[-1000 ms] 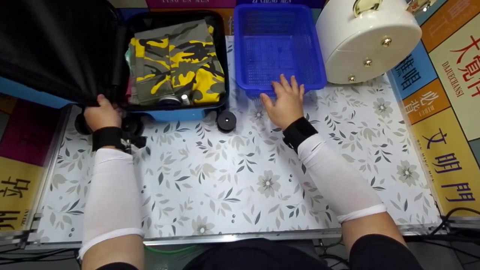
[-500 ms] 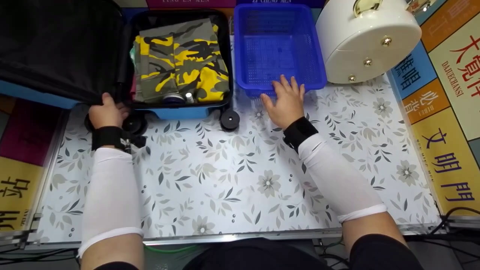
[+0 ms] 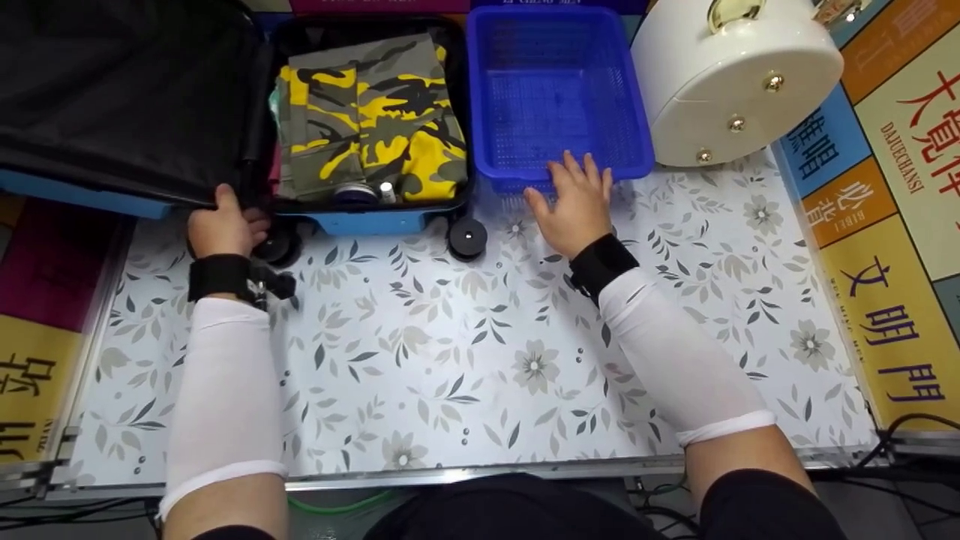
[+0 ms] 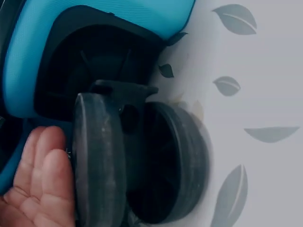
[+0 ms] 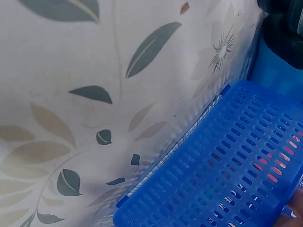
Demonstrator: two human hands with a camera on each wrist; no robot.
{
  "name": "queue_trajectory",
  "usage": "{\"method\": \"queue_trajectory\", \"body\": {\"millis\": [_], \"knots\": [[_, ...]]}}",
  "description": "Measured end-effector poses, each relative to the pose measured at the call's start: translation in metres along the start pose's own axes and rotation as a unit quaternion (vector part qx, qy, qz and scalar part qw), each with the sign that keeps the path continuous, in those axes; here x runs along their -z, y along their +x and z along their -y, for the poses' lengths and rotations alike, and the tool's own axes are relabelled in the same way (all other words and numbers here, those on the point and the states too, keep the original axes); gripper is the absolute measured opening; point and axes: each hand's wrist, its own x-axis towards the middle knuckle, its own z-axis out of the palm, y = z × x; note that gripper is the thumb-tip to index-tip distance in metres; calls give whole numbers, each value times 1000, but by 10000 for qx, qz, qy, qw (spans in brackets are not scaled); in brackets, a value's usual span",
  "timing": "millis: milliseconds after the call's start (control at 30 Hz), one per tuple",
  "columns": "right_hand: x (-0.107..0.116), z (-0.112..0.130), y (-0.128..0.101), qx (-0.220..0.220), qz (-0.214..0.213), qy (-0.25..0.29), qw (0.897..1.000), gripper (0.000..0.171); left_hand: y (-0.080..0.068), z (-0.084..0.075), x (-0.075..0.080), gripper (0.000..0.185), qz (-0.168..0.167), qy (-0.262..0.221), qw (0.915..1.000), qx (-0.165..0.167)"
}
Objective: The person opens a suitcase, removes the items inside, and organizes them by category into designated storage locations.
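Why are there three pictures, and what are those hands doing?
A person wears three cameras: one on the head, one on each wrist. The head picture looks down at a flowery table. On it lie an open blue suitcase with camouflage clothes inside, a blue basket and a white case. The left hand grips the suitcase lid's edge; its wrist picture shows a suitcase wheel close up. The right hand rests flat on the basket's near rim; its wrist picture shows the basket's holes.

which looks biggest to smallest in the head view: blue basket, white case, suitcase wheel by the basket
1. blue basket and white case: look alike in size and the case is cut off, so unranked.
2. suitcase wheel: clearly smallest.
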Motion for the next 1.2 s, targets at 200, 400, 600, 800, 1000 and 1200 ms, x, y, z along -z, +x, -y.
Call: {"method": "queue_trajectory", "body": {"millis": [200,400,600,800,1000,1200], "knots": [[1,-2,0,33,-39,-6,10000,67,-12,2,2,71,66,1799,9831,-345],[3,-1,2,10,-73,-68,9999,65,-37,-15,-9,79,-256,3419,9292,-1383],[6,7,7,25,-114,3,9999,66,-53,-42,-37,60,-516,3265,9230,-1967],[11,32,17,273,-98,456,9985,65,-55,-63,-67,71,-243,3352,9174,-2131],[12,66,32,347,329,1013,9937,65,-51,-69,-87,92,324,3775,9113,-1610],[5,97,49,590,708,1530,9839,65,-48,-67,-96,107,607,3991,9065,-1238]]}}
